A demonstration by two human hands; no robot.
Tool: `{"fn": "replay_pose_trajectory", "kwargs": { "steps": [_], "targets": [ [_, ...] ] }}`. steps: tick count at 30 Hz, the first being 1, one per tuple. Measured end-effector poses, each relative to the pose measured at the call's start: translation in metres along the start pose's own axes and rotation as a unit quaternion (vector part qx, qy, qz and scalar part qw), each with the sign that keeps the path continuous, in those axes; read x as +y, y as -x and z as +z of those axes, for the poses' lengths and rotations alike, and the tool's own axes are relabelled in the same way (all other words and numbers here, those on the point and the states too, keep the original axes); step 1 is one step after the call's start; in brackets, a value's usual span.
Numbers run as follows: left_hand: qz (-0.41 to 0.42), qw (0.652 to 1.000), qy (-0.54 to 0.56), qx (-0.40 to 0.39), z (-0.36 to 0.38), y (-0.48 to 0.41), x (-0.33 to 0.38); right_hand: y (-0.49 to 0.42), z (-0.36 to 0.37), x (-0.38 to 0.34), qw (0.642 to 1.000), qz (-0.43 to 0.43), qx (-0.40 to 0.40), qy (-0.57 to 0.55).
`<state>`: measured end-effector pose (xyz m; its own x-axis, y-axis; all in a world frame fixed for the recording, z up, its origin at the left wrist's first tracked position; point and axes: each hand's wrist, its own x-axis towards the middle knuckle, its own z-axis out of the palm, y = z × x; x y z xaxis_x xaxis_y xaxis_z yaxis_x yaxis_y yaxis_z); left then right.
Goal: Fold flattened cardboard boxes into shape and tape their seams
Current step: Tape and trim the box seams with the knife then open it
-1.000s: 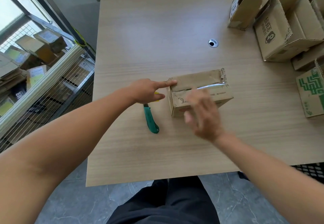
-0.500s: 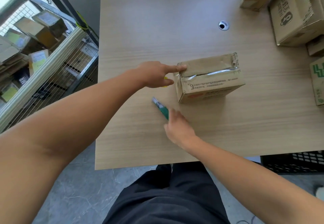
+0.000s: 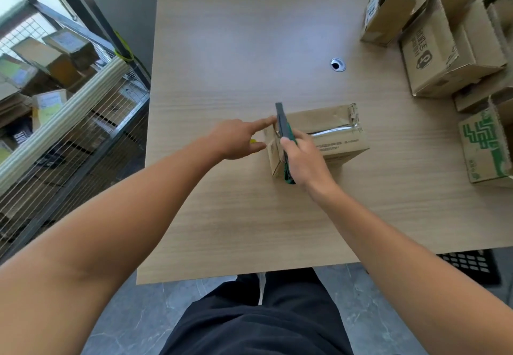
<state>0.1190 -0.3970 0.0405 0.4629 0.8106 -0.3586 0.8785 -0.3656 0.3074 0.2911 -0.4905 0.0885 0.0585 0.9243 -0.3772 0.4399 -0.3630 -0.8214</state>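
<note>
Largely hidden in right hand (image 3: 305, 160), green cutter (image 3: 281, 121), at box (image 3: 336, 132)

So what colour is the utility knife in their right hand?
The utility knife is green with a dark grey front, head view.

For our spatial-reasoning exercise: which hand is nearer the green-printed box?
Right. The right hand, gripping the cutter, is left of the green-printed box; the left hand lies farther left.

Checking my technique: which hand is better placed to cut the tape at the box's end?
Right. The right hand grips the knife, held against the box's left end. The left hand has its forefinger stretched out to that end, apparently steadying the box.
</note>
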Motion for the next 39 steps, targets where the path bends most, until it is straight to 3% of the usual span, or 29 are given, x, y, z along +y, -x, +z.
{"fn": "replay_pose_trajectory", "kwargs": {
  "steps": [5,12,18,21,24,27,30,34,39],
  "targets": [
    [-0.043,0.988,0.146,0.023,0.003,0.011,-0.008,-0.007,-0.007,0.020,0.985,0.035,-0.106,0.131],
    [-0.063,0.962,0.266,0.027,-0.006,0.015,-0.004,-0.007,-0.012,0.011,0.975,0.039,-0.127,0.180],
    [-0.045,0.987,0.126,0.088,-0.008,0.019,0.013,-0.018,-0.004,0.006,0.951,0.061,-0.135,0.271],
    [-0.022,0.979,0.125,0.157,-0.015,0.024,0.012,-0.017,0.006,0.009,0.907,0.031,-0.149,0.393],
    [-0.021,0.967,0.121,0.222,-0.025,0.023,-0.004,-0.013,0.007,0.022,0.898,-0.014,-0.139,0.417],
    [0.010,0.979,0.105,0.174,-0.032,0.013,-0.016,-0.006,0.000,0.040,0.904,-0.094,-0.114,0.400],
    [0.076,0.984,0.074,0.146,-0.038,-0.006,-0.014,-0.001,-0.006,0.056,0.888,-0.151,-0.094,0.424],
    [0.193,0.973,-0.044,0.121,-0.034,-0.033,-0.004,-0.004,-0.009,0.068,0.884,-0.185,-0.082,0.422],
    [0.215,0.960,-0.063,0.168,-0.014,-0.040,-0.005,-0.009,-0.016,0.075,0.881,-0.221,-0.114,0.403]
  ]
}}
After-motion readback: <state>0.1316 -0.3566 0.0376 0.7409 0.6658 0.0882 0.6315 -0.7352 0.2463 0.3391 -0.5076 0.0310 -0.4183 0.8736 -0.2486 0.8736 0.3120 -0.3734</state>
